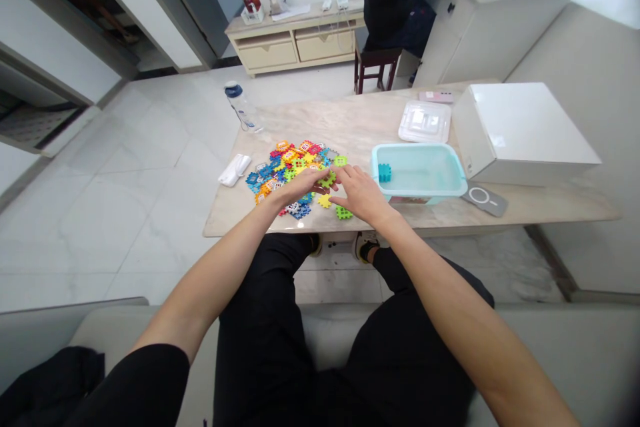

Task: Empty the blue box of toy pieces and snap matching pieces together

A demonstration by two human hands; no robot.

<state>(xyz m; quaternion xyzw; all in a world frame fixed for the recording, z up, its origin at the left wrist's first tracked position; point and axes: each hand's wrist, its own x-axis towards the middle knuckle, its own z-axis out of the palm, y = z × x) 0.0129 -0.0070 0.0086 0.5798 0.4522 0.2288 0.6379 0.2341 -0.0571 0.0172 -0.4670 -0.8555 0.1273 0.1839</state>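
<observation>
A heap of colourful interlocking plastic pieces (287,170) lies on the table before me. My left hand (306,185) is over the heap's right part, its fingers closed round the edge of a green piece (327,179). Close beside it, my right hand (361,193) has its fingers spread, with fingertips near that same green piece; whether they touch it I cannot tell. A yellow piece (325,201) and another green piece (344,212) lie below the hands. To the right, a light-blue bin (425,190) contains teal pieces (385,172) at its left end.
A water bottle (244,108) and a white packet (235,170) stand and lie left. Right are a clear lid (425,121), a white box (530,127) and a grey phone (486,200). A person (397,0) sits at the counter beyond.
</observation>
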